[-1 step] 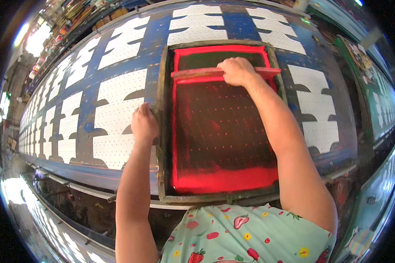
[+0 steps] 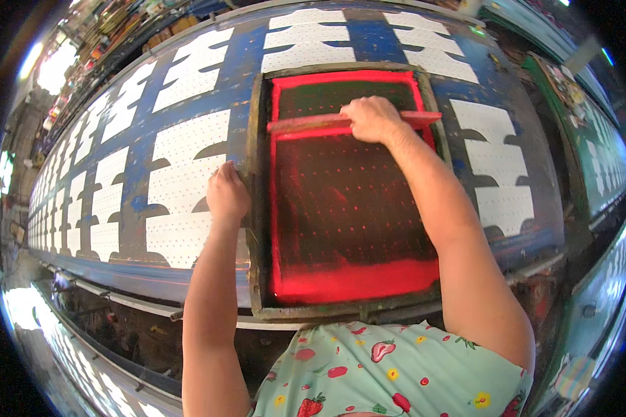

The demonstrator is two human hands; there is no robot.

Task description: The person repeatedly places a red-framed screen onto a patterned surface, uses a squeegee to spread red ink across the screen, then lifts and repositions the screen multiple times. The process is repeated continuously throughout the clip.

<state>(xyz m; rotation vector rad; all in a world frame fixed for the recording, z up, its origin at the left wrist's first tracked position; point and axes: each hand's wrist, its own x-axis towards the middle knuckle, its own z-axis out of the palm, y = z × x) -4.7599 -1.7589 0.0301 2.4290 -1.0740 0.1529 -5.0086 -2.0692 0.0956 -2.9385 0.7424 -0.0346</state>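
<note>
A wooden-edged printing screen (image 2: 256, 240) lies on the long table, its dark mesh (image 2: 348, 201) marked with small red dots. Red ink (image 2: 355, 278) is pooled across the near end and lines the mesh's edges. Toward the far end, a red-stained squeegee (image 2: 306, 124) spans the mesh crosswise. My right hand (image 2: 375, 119) is closed over the squeegee's middle, with the arm reaching across the screen's right side. Against the screen's left edge, my left hand (image 2: 228, 194) is closed with fingers curled on the frame; its fingertips are partly hidden.
White cut pieces with dots (image 2: 188, 187) lie in rows on the blue-stained table (image 2: 247, 90), left, right and beyond the screen. A rail (image 2: 132, 300) runs along the near edge. Another table (image 2: 598, 163) stands at the right, and cluttered stacks (image 2: 135, 28) line the far left.
The squeegee and my right hand have come slightly nearer to me along the mesh. My left hand keeps its place at the frame.
</note>
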